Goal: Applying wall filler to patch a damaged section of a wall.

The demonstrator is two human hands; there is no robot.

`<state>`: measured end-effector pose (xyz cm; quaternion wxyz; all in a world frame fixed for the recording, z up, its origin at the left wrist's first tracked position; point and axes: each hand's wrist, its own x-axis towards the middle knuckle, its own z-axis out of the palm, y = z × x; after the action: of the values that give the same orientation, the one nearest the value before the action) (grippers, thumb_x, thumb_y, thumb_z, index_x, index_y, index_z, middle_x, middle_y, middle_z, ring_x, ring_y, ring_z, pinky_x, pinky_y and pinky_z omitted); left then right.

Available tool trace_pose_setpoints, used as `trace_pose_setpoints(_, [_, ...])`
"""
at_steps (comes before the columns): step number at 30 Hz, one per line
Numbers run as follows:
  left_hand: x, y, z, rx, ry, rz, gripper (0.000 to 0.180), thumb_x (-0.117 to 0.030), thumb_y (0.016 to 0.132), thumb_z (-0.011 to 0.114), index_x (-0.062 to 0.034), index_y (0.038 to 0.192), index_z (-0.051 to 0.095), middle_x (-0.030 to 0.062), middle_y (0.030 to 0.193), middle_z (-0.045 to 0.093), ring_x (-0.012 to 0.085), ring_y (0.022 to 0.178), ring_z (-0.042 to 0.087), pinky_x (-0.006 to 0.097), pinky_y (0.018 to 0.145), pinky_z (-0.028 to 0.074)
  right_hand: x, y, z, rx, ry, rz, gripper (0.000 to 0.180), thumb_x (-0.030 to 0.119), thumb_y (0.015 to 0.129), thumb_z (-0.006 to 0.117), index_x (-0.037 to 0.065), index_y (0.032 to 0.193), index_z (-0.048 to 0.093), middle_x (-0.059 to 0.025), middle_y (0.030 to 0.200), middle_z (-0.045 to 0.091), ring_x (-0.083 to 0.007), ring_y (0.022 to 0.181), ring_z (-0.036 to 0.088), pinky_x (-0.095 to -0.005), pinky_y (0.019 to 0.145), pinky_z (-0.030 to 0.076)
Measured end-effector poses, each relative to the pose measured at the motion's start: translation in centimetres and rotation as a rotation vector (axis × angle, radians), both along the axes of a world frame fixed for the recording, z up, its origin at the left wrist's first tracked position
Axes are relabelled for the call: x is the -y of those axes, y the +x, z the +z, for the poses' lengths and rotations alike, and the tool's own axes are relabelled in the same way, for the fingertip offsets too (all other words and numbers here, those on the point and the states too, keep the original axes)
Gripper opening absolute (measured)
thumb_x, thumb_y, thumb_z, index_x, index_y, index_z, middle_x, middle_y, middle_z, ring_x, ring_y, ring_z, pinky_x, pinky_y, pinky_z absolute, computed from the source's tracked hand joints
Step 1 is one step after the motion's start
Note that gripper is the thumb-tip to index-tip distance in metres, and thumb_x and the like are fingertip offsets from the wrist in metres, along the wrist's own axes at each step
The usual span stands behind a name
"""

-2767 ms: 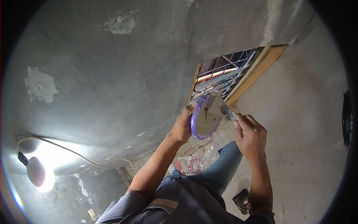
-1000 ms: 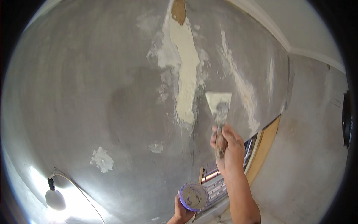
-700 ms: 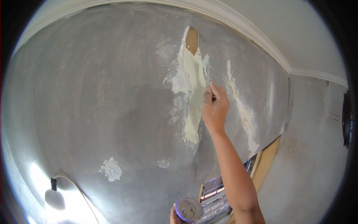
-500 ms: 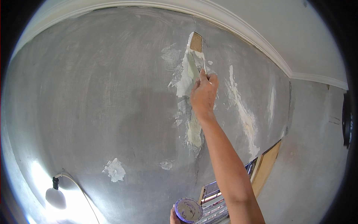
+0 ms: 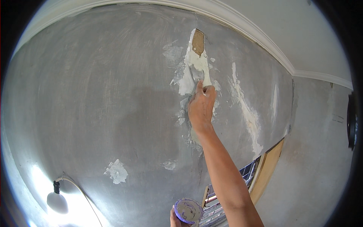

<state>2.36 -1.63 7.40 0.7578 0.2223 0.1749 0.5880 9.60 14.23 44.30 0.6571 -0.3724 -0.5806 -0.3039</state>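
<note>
Stretched up to the grey wall (image 5: 113, 79), my right hand (image 5: 201, 108) is closed around a putty knife (image 5: 196, 74), its blade pressed against wet white filler (image 5: 186, 84). Above the blade a narrow brown recess (image 5: 198, 41) shows bare, with filler along its left and lower edges. My wrist hides part of the filled strip running downward. At the bottom of the view my left hand (image 5: 174, 219) grips a purple-rimmed tub (image 5: 177, 214) from its left side. Greyish filler coats the inside of the tub.
A lit bulb (image 5: 57, 202) hangs from a cable at lower left. Other filler patches (image 5: 116, 172) and a long filled crack (image 5: 246, 111) mark the wall. White cornice (image 5: 257, 32) runs overhead. A wood-framed opening with bars (image 5: 247, 172) lies behind my right forearm; a dark round object (image 5: 352, 121) is at far right.
My right hand has drawn the putty knife down and slightly left, leaving smoothed filler below the recess. The tub in my left hand has shifted slightly up and left.
</note>
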Motion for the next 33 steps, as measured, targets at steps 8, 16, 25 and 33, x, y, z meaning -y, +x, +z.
trace_pose_setpoints(8, [0.3,0.1,0.4,-0.001,0.013,0.006,0.075,-0.067,0.087,0.035,-0.0151,0.141,0.042,0.0115,0.142,0.045,0.0340,0.130,0.044,0.055,0.102,0.039,1.6,3.1,4.1,-0.008,0.102,-0.108,0.042,-0.004,0.084,0.054,-0.006,0.126,0.057,-0.0209,0.097,0.052,-0.0337,0.094,0.051,-0.0406,0.083,0.045])
trace_pose_setpoints(16, [0.2,0.2,0.0,0.016,-0.023,0.009,0.077,-0.068,0.086,0.037,-0.0138,0.141,0.042,0.0126,0.141,0.045,0.0342,0.129,0.045,0.055,0.102,0.040,2.2,4.6,6.0,0.047,-0.143,-0.124,0.038,0.002,0.090,0.048,0.001,0.127,0.059,-0.0188,0.104,0.053,-0.0336,0.106,0.051,-0.0404,0.086,0.048])
trace_pose_setpoints(25, [0.3,0.4,0.2,0.001,-0.016,-0.005,0.077,-0.068,0.086,0.036,-0.0138,0.141,0.042,0.0123,0.141,0.046,0.0337,0.128,0.045,0.053,0.101,0.040,1.6,7.6,2.0,0.111,0.015,-0.106,0.037,0.001,0.087,0.052,0.000,0.123,0.061,-0.0197,0.101,0.054,-0.0341,0.094,0.056,-0.0398,0.081,0.049])
trace_pose_setpoints(33, [0.2,0.6,-0.3,0.008,-0.047,0.005,0.076,-0.068,0.087,0.037,-0.0142,0.140,0.042,0.0120,0.141,0.046,0.0325,0.129,0.045,0.053,0.102,0.039,2.1,7.2,6.7,0.126,-0.114,-0.165,0.043,0.001,0.084,0.053,0.008,0.125,0.062,-0.0169,0.104,0.055,-0.0325,0.098,0.061,-0.0415,0.083,0.052])
